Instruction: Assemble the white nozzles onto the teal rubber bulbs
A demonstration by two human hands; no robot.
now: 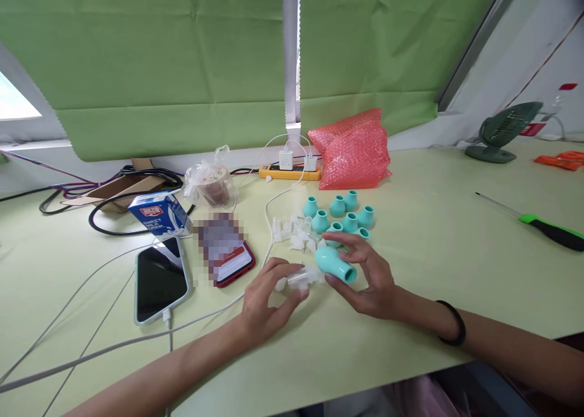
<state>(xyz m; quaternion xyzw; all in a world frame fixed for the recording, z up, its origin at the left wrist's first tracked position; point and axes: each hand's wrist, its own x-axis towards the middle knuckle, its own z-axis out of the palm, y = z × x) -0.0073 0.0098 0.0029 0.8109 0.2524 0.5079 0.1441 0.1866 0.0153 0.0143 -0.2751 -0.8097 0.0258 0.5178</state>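
I have the right hand point(375, 280) curled around a turquoise bulb point(329, 261), thumb below and fingers above, parted only by the bulb's width. The left hand point(264, 301) pinches a clear tube point(298, 278) between thumb and fingertips, a narrow gap that the tube fills. Both pieces are between the hands, above the middle of the tabletop point(424, 241) and toward its near edge; the tube's end comes close to the bulb, and I can't tell whether they touch.

The bulb looks smooth and glossy, rounded at one end and narrowing to a round open neck that points toward the near edge and slightly right. The tube is see-through with a whitish tint. Just beyond my grip, toward the back edge, more turquoise bulbs point(350, 224) stand necks up, with small clear and milky plastic pieces point(296, 242) scattered at their left. Behind them, at the back edge, sits crinkled red bubble wrap point(356, 155).
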